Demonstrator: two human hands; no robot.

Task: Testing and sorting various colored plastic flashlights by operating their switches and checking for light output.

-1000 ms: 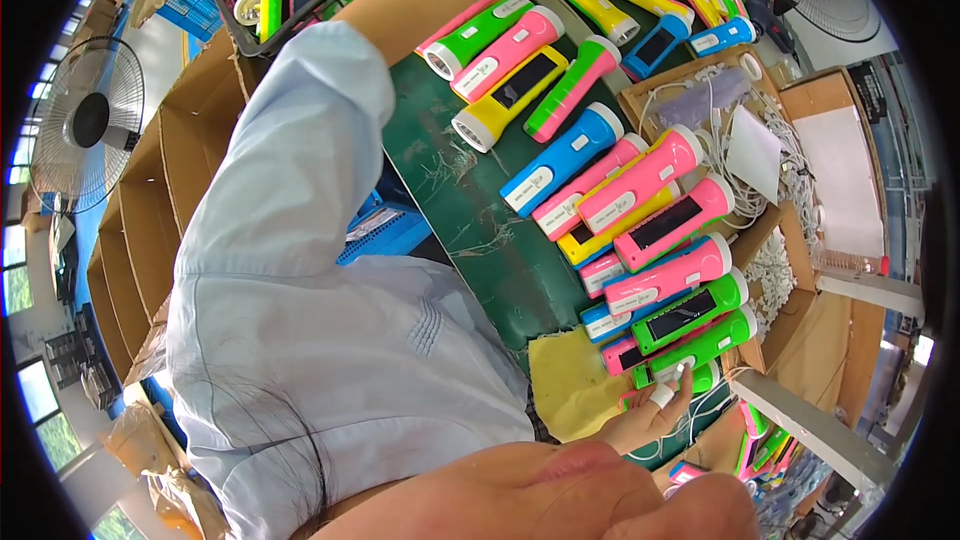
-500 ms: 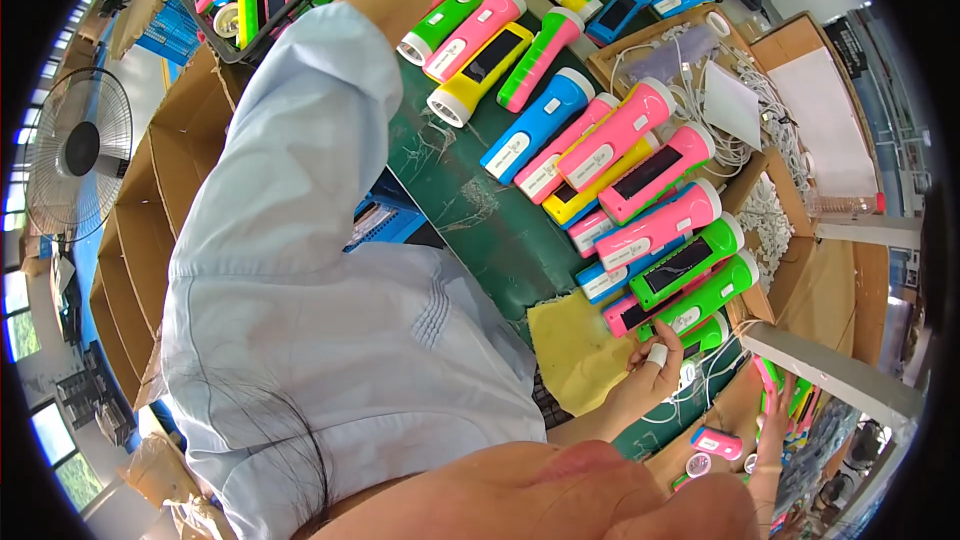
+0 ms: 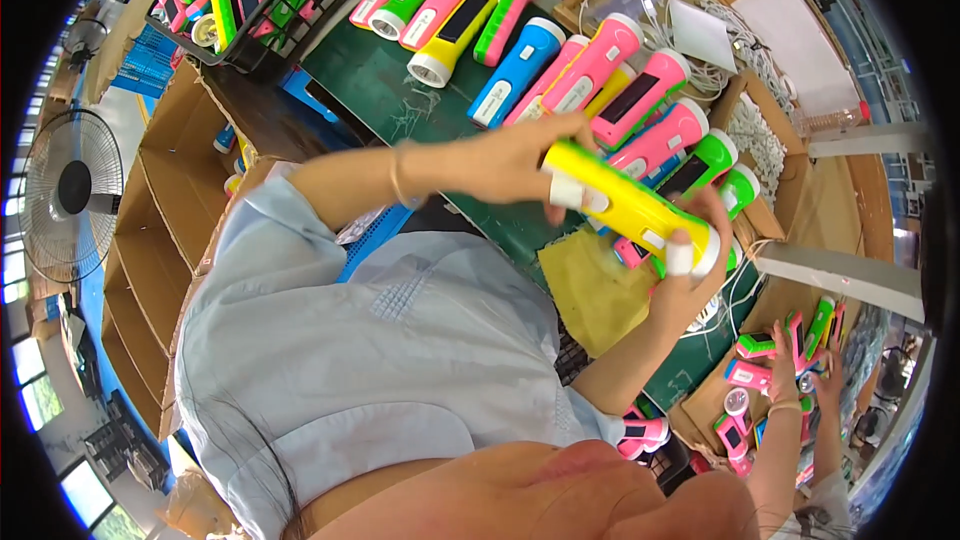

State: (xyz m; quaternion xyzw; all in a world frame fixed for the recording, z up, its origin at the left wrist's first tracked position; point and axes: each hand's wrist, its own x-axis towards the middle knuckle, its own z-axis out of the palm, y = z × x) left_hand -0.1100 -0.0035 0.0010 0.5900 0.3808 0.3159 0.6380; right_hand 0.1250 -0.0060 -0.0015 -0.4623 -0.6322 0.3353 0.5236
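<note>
A yellow and green flashlight (image 3: 625,202) is held crosswise in front of me, between both hands. My left hand (image 3: 515,162), with a bracelet on its wrist, is closed around the tail end. At the white-rimmed lamp end, my right hand (image 3: 700,255) grips it, a white cover on the thumb. Behind it, overlapping pink, blue and green flashlights lie in a row on the green table, among them a pink flashlight (image 3: 640,100) with a dark panel. A yellow cloth (image 3: 597,290) lies below the held flashlight.
Upper left stands a black crate (image 3: 290,25) full of flashlights. Cartons of white cables (image 3: 700,70) and small white parts (image 3: 757,140) border the table's far side. At lower right a co-worker's hands (image 3: 785,370) handle flashlights. A divided cardboard box (image 3: 165,230) stands at left.
My left hand has come back from the far flashlights to the middle. My right hand has left the green flashlight in the row. Both now hold a yellow and green flashlight.
</note>
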